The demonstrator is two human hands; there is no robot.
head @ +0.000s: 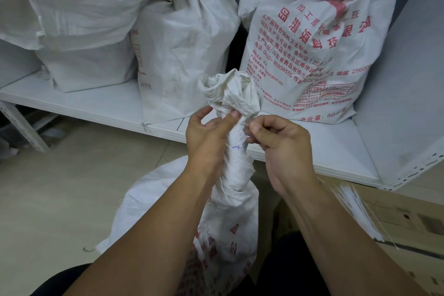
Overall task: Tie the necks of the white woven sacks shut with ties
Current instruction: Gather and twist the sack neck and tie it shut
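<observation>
A white woven sack with red print stands on the floor between my arms. Its neck is twisted into a tight column, and the crumpled mouth flares out above my hands. My left hand wraps round the neck from the left, thumb pressed near the top. My right hand sits just right of the neck with fingers curled, pinching a thin pale tie against the neck. The tie is barely visible.
Filled white sacks stand on a low white shelf: a plain sack at left, another sack in the middle, a red-printed sack at right. A bundle of white ties lies on a cardboard box at right.
</observation>
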